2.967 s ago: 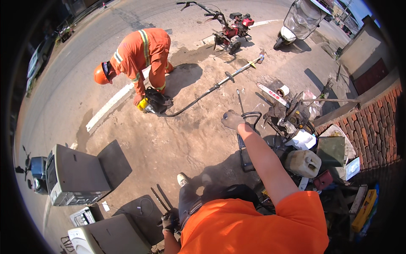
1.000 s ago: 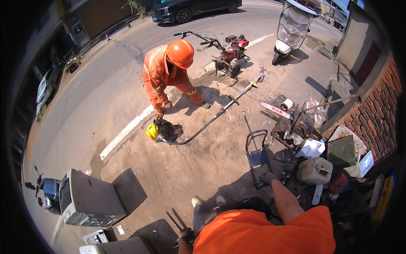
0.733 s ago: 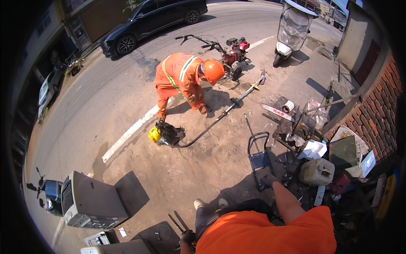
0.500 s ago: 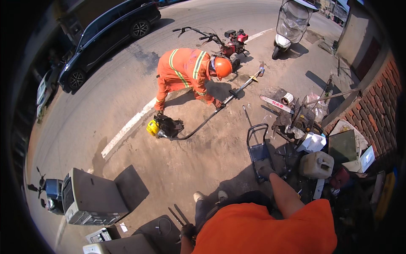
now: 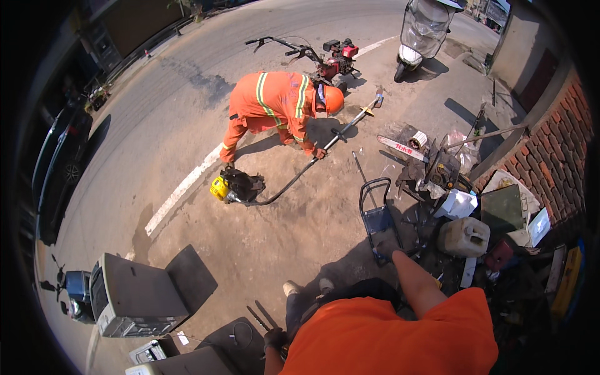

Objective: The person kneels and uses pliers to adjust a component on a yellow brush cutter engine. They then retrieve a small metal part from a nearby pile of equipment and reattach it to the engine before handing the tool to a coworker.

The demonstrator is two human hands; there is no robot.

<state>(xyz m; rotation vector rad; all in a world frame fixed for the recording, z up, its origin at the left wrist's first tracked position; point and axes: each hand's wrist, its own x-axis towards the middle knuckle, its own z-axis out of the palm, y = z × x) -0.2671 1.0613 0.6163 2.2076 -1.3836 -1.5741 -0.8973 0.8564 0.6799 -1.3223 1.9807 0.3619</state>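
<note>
My left hand [image 5: 275,338], which looks dark, perhaps gloved, is low by my side. It is closed at the near end of a thin dark rod [image 5: 257,317] with a ridged edge; the rest of that tool is hidden by my body. My right arm reaches forward, and my right hand [image 5: 389,247] is at the lower part of a black metal frame [image 5: 375,215] with a looped handle. Its fingers are too dark to make out. Ahead, a co-worker [image 5: 272,103] in orange bends over a brush cutter [image 5: 290,187] with a yellow engine, one hand on its shaft.
A chainsaw [image 5: 444,172], a jerrycan [image 5: 464,237] and scrap lie along the brick wall [image 5: 550,159] at right. A large grey box-shaped appliance [image 5: 140,294] stands at left. A red-engined tiller [image 5: 340,59] and a covered scooter [image 5: 409,53] stand beyond the co-worker.
The dark car has moved along the road toward the near left. My view has shifted slightly. The co-worker remains bent over the brush cutter, and my hands stay in nearly the same places.
</note>
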